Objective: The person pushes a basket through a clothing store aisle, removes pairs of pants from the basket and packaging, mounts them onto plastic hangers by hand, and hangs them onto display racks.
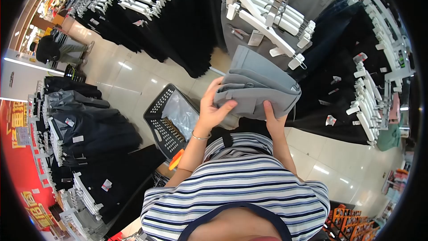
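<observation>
Both of my hands hold a pair of grey trousers (256, 100) in front of my body, bunched or folded, with the waistband and a button showing. My left hand (213, 107) grips the left side, thumb on the near face and fingers behind. On the right side, my right hand (275, 118) has its thumb pressed on the cloth, its other fingers hidden beneath. Just beyond the trousers, white clip hangers (267, 27) hang on a rack arm with grey garments and a paper tag (255, 38).
A dark basket (154, 118) with a clear plastic bag (180, 115) stands on the tiled floor (116, 85) to my left. Black garments (178, 27) hang ahead, more dark garments (93, 127) at left and others (347, 85) at right. A person (55, 49) is in the far aisle.
</observation>
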{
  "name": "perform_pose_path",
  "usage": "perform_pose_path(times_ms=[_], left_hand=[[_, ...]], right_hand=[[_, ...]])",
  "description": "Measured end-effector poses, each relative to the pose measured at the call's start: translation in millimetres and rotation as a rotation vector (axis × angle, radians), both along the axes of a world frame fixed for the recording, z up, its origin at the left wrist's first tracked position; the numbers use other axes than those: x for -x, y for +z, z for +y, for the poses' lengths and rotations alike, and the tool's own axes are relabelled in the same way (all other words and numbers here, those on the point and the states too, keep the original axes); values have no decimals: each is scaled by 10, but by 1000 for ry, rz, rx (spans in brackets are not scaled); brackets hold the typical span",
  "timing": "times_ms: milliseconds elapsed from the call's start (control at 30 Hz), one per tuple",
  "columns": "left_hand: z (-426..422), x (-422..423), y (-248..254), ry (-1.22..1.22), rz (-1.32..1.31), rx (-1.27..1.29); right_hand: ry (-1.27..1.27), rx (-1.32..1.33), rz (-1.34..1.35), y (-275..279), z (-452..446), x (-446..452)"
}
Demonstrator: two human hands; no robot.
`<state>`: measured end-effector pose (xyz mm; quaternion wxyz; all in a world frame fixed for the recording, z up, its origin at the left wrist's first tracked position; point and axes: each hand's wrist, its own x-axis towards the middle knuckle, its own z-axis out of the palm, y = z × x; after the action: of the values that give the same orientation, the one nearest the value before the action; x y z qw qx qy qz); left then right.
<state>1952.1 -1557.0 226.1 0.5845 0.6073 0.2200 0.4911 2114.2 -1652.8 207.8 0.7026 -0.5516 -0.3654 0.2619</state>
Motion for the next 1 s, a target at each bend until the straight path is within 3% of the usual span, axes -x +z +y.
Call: perform_pose_path(times_ms=[67,233,267,367,467,567,667,767,833,900,933,967,1000], left_hand=[[-28,-60,27,79,44,-22],[36,-30,95,325,195,-437],[-9,-55,89,289,43,-303],[-53,16,134,252,33,-286],[-138,68,248,286,177,-394],[-208,-33,339,367,257,-524],[-237,-107,281,497,351,-611],[-245,-270,145,556,193,-281],[-276,-395,120,486,81,-325],[-338,-573,81,445,-161,-343],[-390,-510,-5,366,22,-337],[-463,-466,-26,220,17,-224],[-446,-477,10,210,90,-326]], right_hand=[[10,18,-40,-24,-2,40],[205,37,61,-50,-79,55],[252,45,90,-107,-108,31],[327,-9,278,-258,-155,-39],[346,-61,379,-139,-90,-64],[255,109,185,-111,46,-72],[167,60,-29,58,161,-16],[288,-4,-87,212,83,71],[506,-32,-3,298,17,156],[497,-45,91,284,-7,265],[483,-24,155,273,-31,301],[471,-6,218,268,-37,319],[460,9,110,302,-12,269]])
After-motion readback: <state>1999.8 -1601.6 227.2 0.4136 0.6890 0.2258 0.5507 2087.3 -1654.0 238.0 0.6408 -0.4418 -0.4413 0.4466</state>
